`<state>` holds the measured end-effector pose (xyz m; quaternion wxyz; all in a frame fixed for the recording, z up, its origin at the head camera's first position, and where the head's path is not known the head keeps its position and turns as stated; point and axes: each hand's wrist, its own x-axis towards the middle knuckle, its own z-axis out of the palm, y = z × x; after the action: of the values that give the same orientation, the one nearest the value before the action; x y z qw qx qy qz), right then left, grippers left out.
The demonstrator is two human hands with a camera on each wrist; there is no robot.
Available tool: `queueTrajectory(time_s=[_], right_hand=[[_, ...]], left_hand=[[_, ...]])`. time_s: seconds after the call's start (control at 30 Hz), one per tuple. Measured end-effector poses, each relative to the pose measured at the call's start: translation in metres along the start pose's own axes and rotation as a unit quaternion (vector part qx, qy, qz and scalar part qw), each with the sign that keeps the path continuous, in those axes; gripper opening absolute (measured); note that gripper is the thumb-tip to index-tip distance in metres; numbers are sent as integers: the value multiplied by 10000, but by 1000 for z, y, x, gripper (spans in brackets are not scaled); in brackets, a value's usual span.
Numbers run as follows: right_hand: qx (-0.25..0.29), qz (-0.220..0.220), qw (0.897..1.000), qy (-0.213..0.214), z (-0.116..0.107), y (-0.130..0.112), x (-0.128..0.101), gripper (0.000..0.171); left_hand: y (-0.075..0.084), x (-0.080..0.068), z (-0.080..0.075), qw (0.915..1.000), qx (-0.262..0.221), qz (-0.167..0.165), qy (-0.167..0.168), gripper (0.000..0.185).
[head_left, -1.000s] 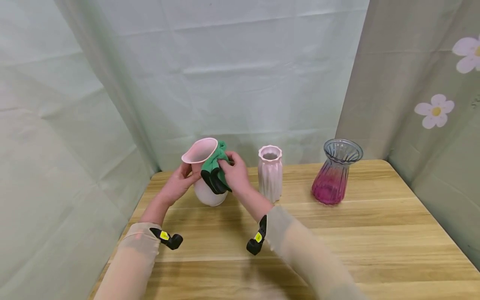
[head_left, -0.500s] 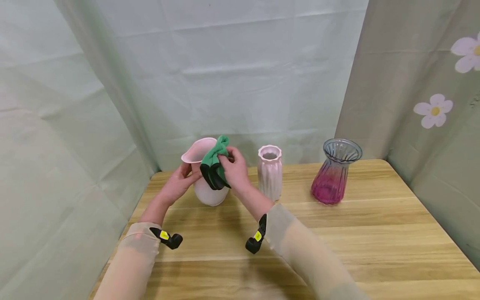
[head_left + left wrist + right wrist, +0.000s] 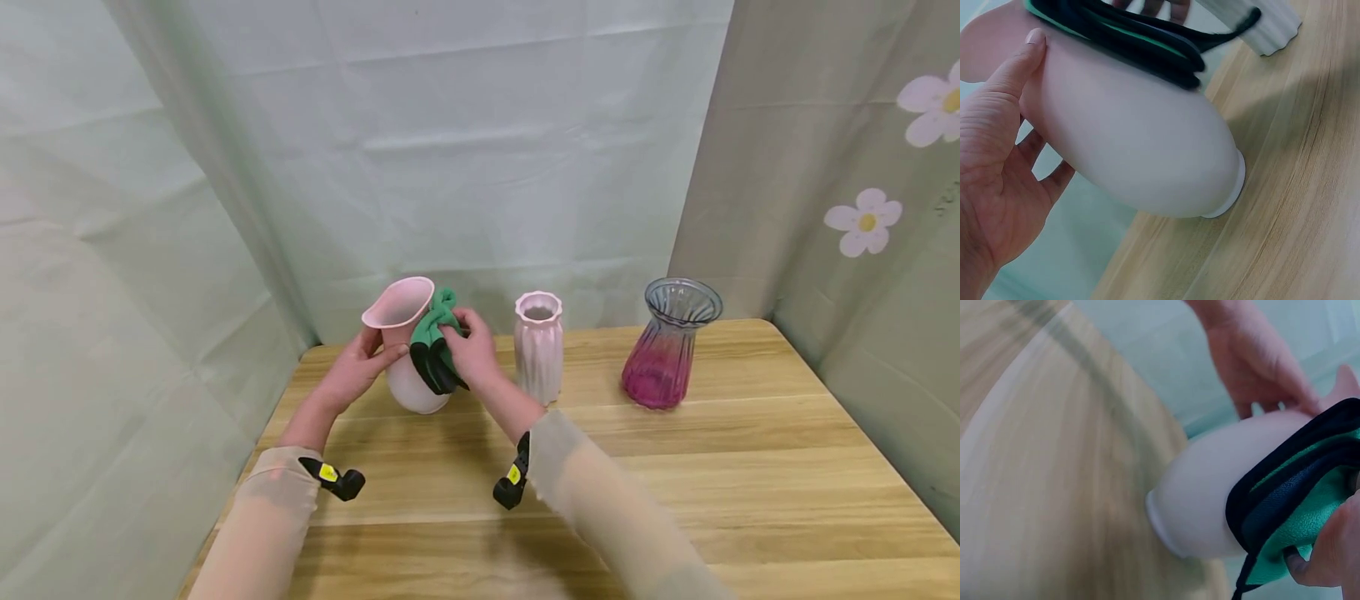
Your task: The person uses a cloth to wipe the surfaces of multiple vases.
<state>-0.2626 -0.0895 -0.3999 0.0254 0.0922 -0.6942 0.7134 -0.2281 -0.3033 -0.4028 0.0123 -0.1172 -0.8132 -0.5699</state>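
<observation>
While gripped from both sides, stands at the table's far left corner.
Pink vase (image 3: 408,346): base on the wooden table (image 3: 675,483), wide mouth flared leftward.
Green cloth (image 3: 435,346): folded, black-edged, pressed against the vase's neck and right side.
Right hand (image 3: 472,350): fingers curled round the cloth.
Left hand (image 3: 352,371): wraps the vase's neck, thumb along its front.
Ribbed pink vase (image 3: 538,346): upright, just beside the right hand.
Glass vase (image 3: 670,343): magenta-tinted, well apart, further right.

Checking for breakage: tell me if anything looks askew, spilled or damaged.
No damage or spill shows. Only the pink vase is askew, tipped by the left hand while the right hand presses a green cloth on it.
</observation>
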Motion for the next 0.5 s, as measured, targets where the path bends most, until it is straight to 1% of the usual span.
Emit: queueTrajectory(time_s=[0.13,0.2,0.37,0.5], right_hand=[[55,174,9998,-103,-6,21,-5,22],[121,328,9993,-115,-8,32,-8,22],[93,614,9981,47,-13,57,-16,20],[69,671,9976,162,-13,68,-20,17]], left_hand=[[1,-1,0,10000,13,-39,15,75],[1,-1,0,10000,18,-34,27,75],[2,-1,1,10000,19,-47,43,75],[4,-2,1,10000,-41,-71,46,75]])
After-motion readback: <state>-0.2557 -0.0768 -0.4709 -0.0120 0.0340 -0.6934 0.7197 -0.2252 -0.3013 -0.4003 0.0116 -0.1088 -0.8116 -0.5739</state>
